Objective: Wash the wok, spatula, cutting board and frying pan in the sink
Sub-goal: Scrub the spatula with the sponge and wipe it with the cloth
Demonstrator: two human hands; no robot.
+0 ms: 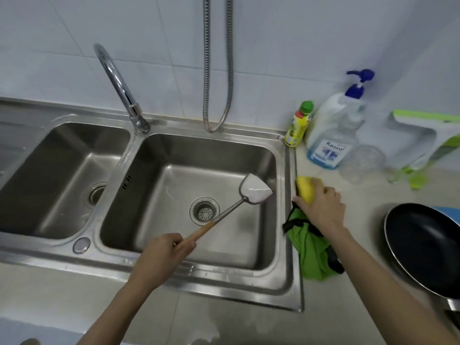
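Head view, taking the right basin of the steel sink [286,220] as the mark. Left of it lies the second basin [62,180], smooth brushed steel with its own drain, and a round metal plug [81,245] sits on the rim at the divider's near end. The curved chrome tap [117,83] rises from the back rim at the divider, and a ribbed metal hose [217,70] hangs in a loop against the white tiled wall behind the basin.

The left hand [161,255] reaches in over the basin's near rim, fingers curled round the wooden end of the spatula [224,212]. The thin metal shaft slants up and to the right above the strainer drain [204,210], and the flat, shield-shaped blade hangs over the basin floor near the right wall. Open room lies all round the blade inside the basin.

Just right of the basin's right rim, the right hand [323,207] lies palm down on the pale counter, its fingers closed over a yellow sponge [307,190] at the rim's edge. Under the wrist is a crumpled green cloth [313,255] with black trim. Behind the sponge stand a small yellow bottle [297,125] with a green cap, a large clear pump bottle [333,130] with blue liquid low inside, and a clear glass jar [361,163]. Farther right, the black frying pan [423,247] sits at the counter's near side, well apart from the basin.
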